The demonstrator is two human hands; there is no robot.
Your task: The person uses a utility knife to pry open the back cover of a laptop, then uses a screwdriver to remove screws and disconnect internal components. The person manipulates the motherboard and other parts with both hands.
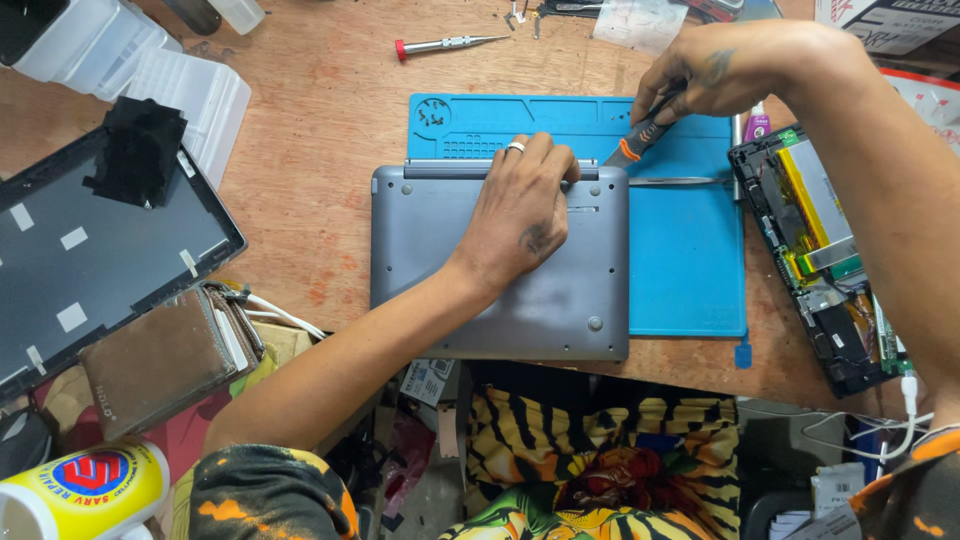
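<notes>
- A grey laptop (pixel 500 265) lies closed and underside up on a wooden bench (pixel 320 110), its far right part resting on a blue mat (pixel 690 260), directly in front of the person.
- The left hand (pixel 522 215) presses flat on the laptop's base — fingers spread and extended toward the hinge edge, a ring on one finger, gripping nothing.
- The right hand (pixel 715 80) is closed around a black-and-orange pry tool (pixel 640 140), whose tip meets the laptop's far right corner at the hinge edge.
- Just right of that corner a thin metal blade (pixel 672 181) lies on the mat.
- At the right edge of the bench sits an opened tablet (pixel 815 250) — yellow battery and circuit boards exposed — partly under the right forearm.
- A red-capped screwdriver (pixel 445 44) lies on the bench beyond the mat, well apart from both hands.
- To the left, a dark lid panel (pixel 90 250) with white tape patches; near it a brown wallet (pixel 165 360) and a yellow-and-white mug (pixel 85 490).
- White plastic trays (pixel 150 70) stand at the far left corner.
</notes>
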